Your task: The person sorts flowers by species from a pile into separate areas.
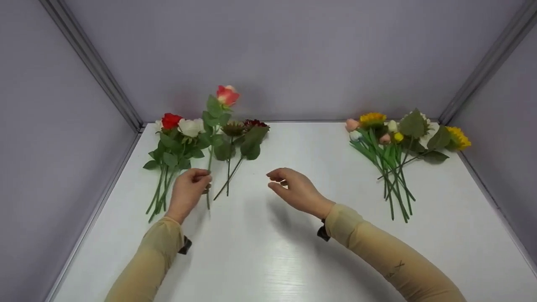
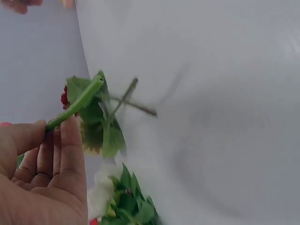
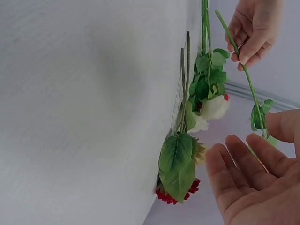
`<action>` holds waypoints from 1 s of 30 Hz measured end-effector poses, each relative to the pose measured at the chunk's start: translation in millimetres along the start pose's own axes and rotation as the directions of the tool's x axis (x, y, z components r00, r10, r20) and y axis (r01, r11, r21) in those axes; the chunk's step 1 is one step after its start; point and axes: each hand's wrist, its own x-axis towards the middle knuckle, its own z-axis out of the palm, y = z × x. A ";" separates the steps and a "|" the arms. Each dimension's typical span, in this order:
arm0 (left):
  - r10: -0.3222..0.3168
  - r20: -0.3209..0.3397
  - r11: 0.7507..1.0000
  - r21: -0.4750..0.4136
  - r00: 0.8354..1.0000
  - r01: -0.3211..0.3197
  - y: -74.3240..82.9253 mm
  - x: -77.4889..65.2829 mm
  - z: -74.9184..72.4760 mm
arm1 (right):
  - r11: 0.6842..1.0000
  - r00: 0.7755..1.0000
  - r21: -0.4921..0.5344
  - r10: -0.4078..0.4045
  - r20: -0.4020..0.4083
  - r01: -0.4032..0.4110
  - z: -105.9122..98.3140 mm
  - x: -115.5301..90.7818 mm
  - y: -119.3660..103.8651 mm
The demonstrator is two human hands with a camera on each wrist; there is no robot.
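The left hand [image 1: 189, 189] pinches the lower stem of a pink-and-cream rose [image 1: 213, 120] between thumb and fingers, its bloom raised above the white table [image 1: 308, 149]. The right hand [image 1: 297, 188] hovers to one side with fingers loosely curved, grasping nothing. The rose stands between a bunch of red and white roses [image 1: 170, 158] and two crossed leafy stems [image 1: 251, 144]. It looks artificial, so it should be light and hard to break, its thin stem fairly stiff, perhaps a little slick, its petals soft and easily crumpled. The bare stem below the leaves seems the best place to hold.
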 end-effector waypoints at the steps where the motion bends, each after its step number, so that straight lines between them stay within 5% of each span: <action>1: -0.009 -0.018 1.000 0.012 1.000 0.009 -3.5 -0.2 -11.1 | 0.998 0.999 -0.054 -0.041 0.010 0.041 3.5 0.1 -2.8; 7: -0.039 -0.167 0.991 0.122 0.985 0.060 -23.7 -1.6 -67.2 | 0.922 0.969 -0.300 -0.232 0.081 0.246 20.4 1.2 -14.4; 13: -0.086 -0.265 0.968 0.204 0.960 0.143 -44.2 0.9 -98.4 | 0.898 0.960 -0.341 -0.243 0.139 0.277 29.2 0.4 -15.9; 22: -0.159 -0.306 0.952 0.206 0.939 0.228 -61.7 10.6 -107.3 | 0.889 0.959 -0.369 -0.214 0.185 0.270 31.2 -3.3 -11.5; 30: -0.083 -0.279 0.908 0.374 0.957 0.188 -72.7 14.7 -99.2 | 0.877 0.953 -0.388 -0.211 0.219 0.283 33.8 -5.5 -7.5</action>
